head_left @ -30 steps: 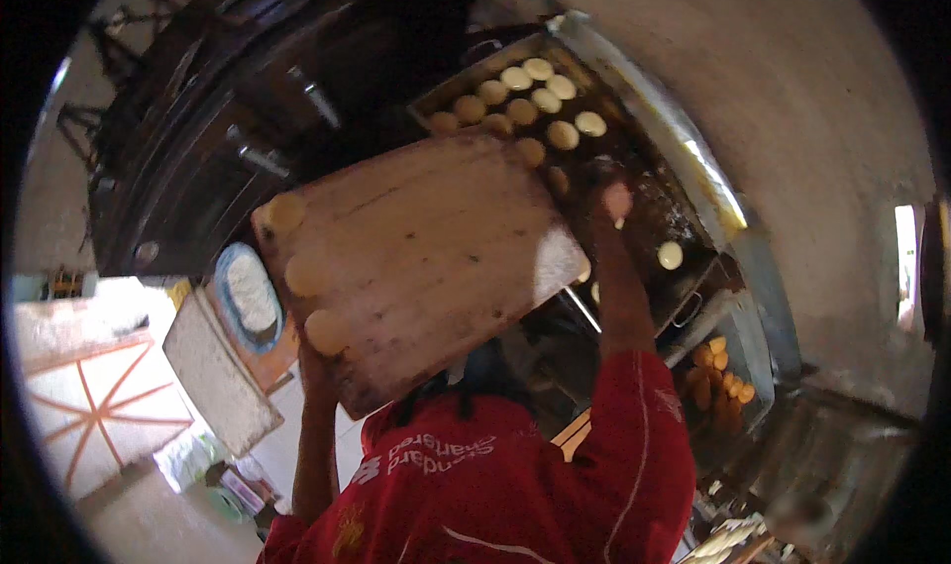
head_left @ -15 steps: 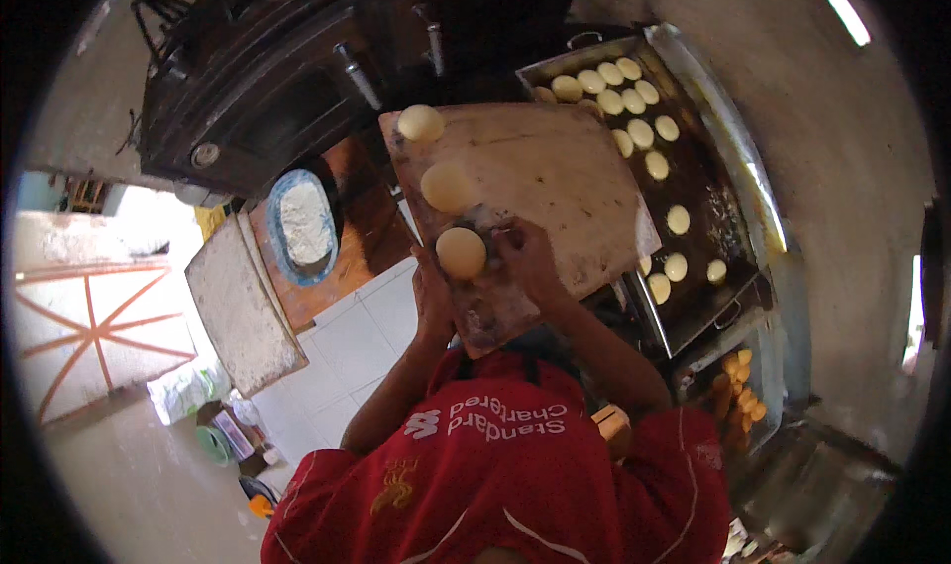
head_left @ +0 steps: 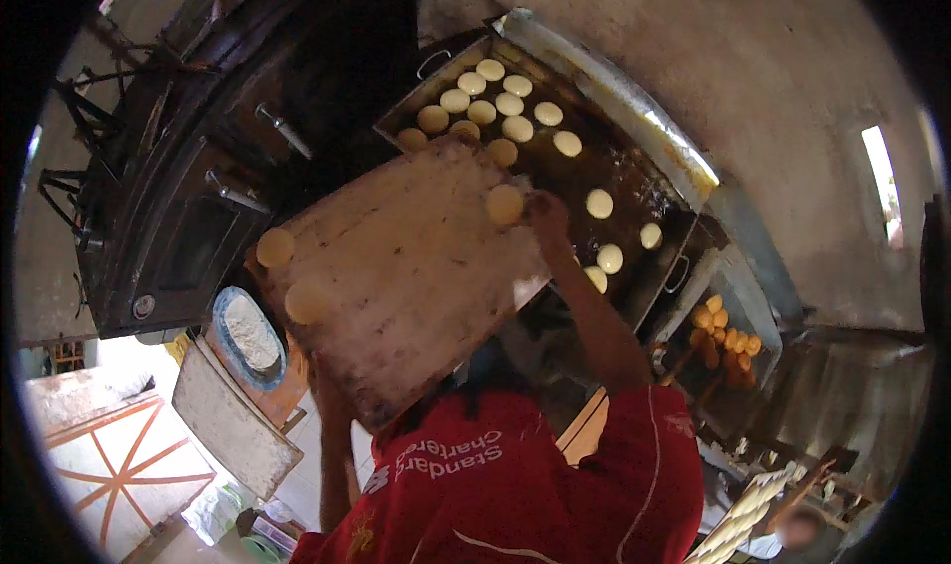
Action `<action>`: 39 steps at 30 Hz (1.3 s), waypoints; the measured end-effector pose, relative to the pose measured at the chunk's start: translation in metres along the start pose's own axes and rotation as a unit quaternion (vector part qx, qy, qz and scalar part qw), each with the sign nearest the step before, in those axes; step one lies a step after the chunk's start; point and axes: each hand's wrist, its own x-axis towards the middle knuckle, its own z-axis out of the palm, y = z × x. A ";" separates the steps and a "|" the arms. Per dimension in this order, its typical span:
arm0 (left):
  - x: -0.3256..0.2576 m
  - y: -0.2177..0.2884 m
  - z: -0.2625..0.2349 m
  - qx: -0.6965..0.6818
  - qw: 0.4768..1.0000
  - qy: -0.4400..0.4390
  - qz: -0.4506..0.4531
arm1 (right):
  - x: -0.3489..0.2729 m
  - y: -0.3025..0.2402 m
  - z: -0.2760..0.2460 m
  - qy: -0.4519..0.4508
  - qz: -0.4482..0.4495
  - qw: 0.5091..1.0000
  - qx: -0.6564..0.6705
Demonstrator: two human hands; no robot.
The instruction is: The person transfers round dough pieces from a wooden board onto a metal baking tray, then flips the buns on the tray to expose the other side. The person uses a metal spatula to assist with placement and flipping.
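A wooden board [head_left: 396, 257] is held up at a slant in front of me. My left hand [head_left: 325, 378] grips its left edge, the fingers hidden beneath it. Two pale dough rounds lie near that edge, one dough round [head_left: 275, 248] farther off and another dough round [head_left: 309, 303] closer. My right hand [head_left: 546, 213] is closed on a dough round [head_left: 505, 205] at the board's far right corner. Beyond that corner, a large rectangular frying pan [head_left: 555, 180] with dark oil holds several pale dough rounds [head_left: 516, 128].
Golden fried pieces [head_left: 733, 340] sit in a metal tray right of the pan. At left are a blue basin [head_left: 220, 316] of flour, a second board [head_left: 223, 415] and a dark cabinet [head_left: 188, 237] with metal handles. Another person [head_left: 763, 544] shows at the lower right.
The board has swung toward the pan, and my view has turned right. My right hand has moved from the board's near left part to its far right corner, carrying a dough round.
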 end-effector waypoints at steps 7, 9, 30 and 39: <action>0.023 0.004 -0.046 0.072 0.992 -0.102 -0.029 | 0.143 0.150 -0.097 0.172 0.059 0.848 -0.498; 0.003 0.002 -0.065 0.059 0.997 -0.050 -0.010 | 0.111 0.073 -0.029 0.202 -0.033 0.922 -0.329; -0.014 -0.014 0.015 0.131 0.960 -0.085 0.231 | -0.092 -0.172 0.133 -0.253 0.232 0.880 0.328; -0.013 0.030 -0.019 0.137 0.980 -0.069 0.127 | 0.079 0.063 -0.070 0.076 -0.094 0.972 -0.202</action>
